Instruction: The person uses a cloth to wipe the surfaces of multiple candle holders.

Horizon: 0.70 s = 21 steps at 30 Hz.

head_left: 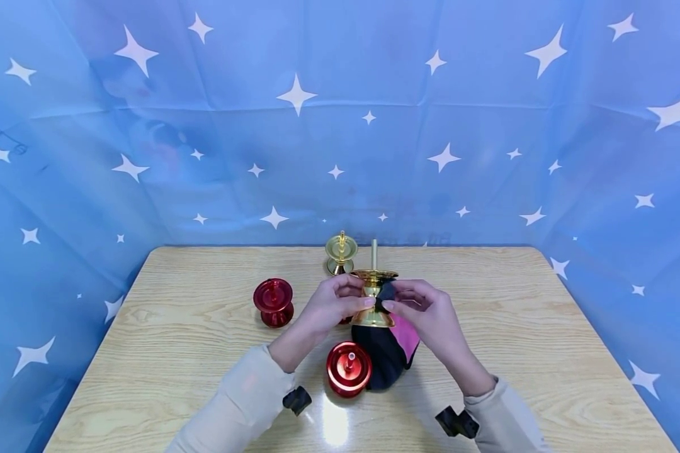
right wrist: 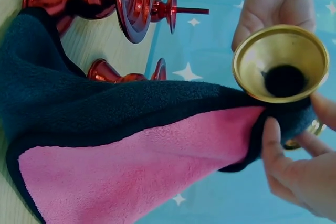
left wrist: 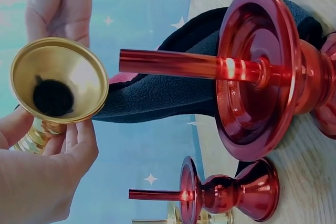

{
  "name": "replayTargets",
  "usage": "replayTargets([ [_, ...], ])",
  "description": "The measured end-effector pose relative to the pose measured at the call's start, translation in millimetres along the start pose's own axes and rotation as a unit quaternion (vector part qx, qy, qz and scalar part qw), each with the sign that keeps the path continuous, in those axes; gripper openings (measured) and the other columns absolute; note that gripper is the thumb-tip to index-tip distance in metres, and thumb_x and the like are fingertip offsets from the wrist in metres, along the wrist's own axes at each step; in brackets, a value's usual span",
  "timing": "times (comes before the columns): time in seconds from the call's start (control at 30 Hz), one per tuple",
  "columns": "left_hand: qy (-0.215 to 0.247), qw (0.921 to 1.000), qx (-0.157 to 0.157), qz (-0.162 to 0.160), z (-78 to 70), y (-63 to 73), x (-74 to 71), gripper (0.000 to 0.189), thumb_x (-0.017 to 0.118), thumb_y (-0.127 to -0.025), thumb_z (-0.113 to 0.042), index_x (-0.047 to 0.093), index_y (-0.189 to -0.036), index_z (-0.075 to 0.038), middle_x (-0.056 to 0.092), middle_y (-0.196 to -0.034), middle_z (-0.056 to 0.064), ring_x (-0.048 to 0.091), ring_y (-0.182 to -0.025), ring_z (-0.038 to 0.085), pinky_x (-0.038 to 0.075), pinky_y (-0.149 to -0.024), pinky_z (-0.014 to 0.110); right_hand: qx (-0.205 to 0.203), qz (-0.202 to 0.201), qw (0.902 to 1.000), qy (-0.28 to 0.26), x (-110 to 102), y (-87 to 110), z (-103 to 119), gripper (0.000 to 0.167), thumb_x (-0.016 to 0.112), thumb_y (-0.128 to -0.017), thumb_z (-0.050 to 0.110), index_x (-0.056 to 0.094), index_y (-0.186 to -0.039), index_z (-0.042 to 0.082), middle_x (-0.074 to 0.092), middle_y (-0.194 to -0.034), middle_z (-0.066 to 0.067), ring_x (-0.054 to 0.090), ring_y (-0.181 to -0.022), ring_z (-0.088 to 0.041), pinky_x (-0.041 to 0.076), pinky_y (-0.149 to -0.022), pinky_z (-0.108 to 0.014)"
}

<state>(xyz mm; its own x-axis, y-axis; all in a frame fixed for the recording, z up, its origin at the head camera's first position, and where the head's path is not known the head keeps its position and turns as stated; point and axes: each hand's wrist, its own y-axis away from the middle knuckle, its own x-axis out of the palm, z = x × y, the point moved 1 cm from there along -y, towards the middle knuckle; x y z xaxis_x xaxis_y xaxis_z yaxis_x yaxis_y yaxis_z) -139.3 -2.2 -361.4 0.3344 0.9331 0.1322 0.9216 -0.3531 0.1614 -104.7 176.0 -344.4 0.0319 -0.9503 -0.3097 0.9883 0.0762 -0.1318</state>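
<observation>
Above the table, a gold candle holder [head_left: 373,319] is held upright, its spike rising from the dish. The left hand [head_left: 331,303] grips its waist from the left, thumb in front. On the other side the right hand [head_left: 433,318] pinches a dark cloth [head_left: 378,358] with a pink face against the waist. The cloth hangs from there down to the table. In the left wrist view the holder's hollow base [left wrist: 86,74] faces the camera, dark at its centre. The right wrist view shows the cloth's pink side [right wrist: 131,156] stretching to the right hand's fingers.
A red candle holder [head_left: 348,370] stands at the front beside the cloth, another red one [head_left: 274,303] to the left. A third red one [head_left: 345,320] is mostly hidden behind the left hand. A smaller-looking gold holder [head_left: 340,253] stands near the table's back edge.
</observation>
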Motion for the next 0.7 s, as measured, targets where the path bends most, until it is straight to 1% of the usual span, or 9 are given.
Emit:
replayTargets([
  [0.13,0.007,1.0,-0.002,0.003,-0.9,1.1,-0.1,0.029,0.067,-0.08,-0.002,0.056,-0.105,0.006,0.06,-0.092,0.008,0.056,-0.081,0.014,0.047,-0.062,0.021,-0.011,0.015,0.9998,-0.004,-1.6,-0.7,-1.7,0.031,0.069,-0.08,0.007,0.062,-0.109,-0.001,0.06,-0.107,-0.015,0.061,-0.094,-0.024,0.051,-0.079,-0.026],
  [0.2,0.008,1.0,-0.001,0.004,-1.1,1.1,-0.1,0.028,0.067,-0.08,-0.001,0.056,-0.104,0.006,0.061,-0.092,0.008,0.056,-0.081,0.013,0.047,-0.062,0.021,-0.022,0.023,0.9994,-0.013,-2.3,-1.8,-2.2,0.03,0.069,-0.08,0.005,0.061,-0.108,-0.002,0.061,-0.104,-0.016,0.061,-0.093,-0.023,0.052,-0.077,-0.027],
  [0.33,0.005,1.0,0.0,0.008,-2.6,0.9,0.0,0.027,0.068,-0.08,-0.001,0.057,-0.104,0.005,0.062,-0.092,0.007,0.056,-0.081,0.013,0.046,-0.061,0.021,-0.043,0.033,0.9982,-0.029,-3.9,-4.3,-2.1,0.027,0.068,-0.08,-0.001,0.059,-0.105,-0.005,0.062,-0.097,-0.019,0.06,-0.088,-0.018,0.052,-0.074,-0.026],
  [0.43,-0.003,1.0,0.001,0.009,-4.7,0.8,-0.3,0.027,0.068,-0.08,-0.002,0.057,-0.105,0.005,0.062,-0.094,0.008,0.057,-0.081,0.013,0.047,-0.062,0.022,-0.045,0.031,0.998,-0.032,-5.7,-5.1,-1.3,0.026,0.066,-0.079,-0.005,0.059,-0.104,-0.007,0.062,-0.094,-0.02,0.059,-0.086,-0.015,0.053,-0.072,-0.025],
  [0.6,-0.026,0.9996,0.008,0.007,-9.7,1.2,-1.4,0.03,0.069,-0.08,-0.004,0.06,-0.107,0.004,0.062,-0.095,0.01,0.057,-0.082,0.014,0.049,-0.062,0.022,-0.038,0.02,0.9987,-0.029,-7.9,-6.3,-0.9,0.024,0.066,-0.077,-0.008,0.06,-0.1,-0.006,0.062,-0.093,-0.02,0.059,-0.084,-0.014,0.053,-0.068,-0.026],
  [0.67,-0.036,0.9992,0.015,0.009,-12.1,1.3,-1.9,0.031,0.069,-0.079,-0.004,0.06,-0.108,0.005,0.062,-0.093,0.009,0.056,-0.08,0.013,0.048,-0.06,0.022,-0.038,0.015,0.9987,-0.029,-8.5,-6.9,-0.8,0.023,0.066,-0.077,-0.009,0.06,-0.099,-0.006,0.063,-0.091,-0.018,0.059,-0.084,-0.014,0.054,-0.067,-0.026],
  [0.7,-0.036,0.9992,0.016,0.01,-13.7,1.7,-2.0,0.032,0.069,-0.08,-0.004,0.06,-0.109,0.005,0.062,-0.09,0.007,0.055,-0.076,0.012,0.047,-0.058,0.022,-0.039,0.013,0.9987,-0.03,-8.7,-7.1,-0.6,0.023,0.066,-0.077,-0.009,0.061,-0.099,-0.006,0.063,-0.091,-0.017,0.059,-0.083,-0.014,0.054,-0.067,-0.026],
])
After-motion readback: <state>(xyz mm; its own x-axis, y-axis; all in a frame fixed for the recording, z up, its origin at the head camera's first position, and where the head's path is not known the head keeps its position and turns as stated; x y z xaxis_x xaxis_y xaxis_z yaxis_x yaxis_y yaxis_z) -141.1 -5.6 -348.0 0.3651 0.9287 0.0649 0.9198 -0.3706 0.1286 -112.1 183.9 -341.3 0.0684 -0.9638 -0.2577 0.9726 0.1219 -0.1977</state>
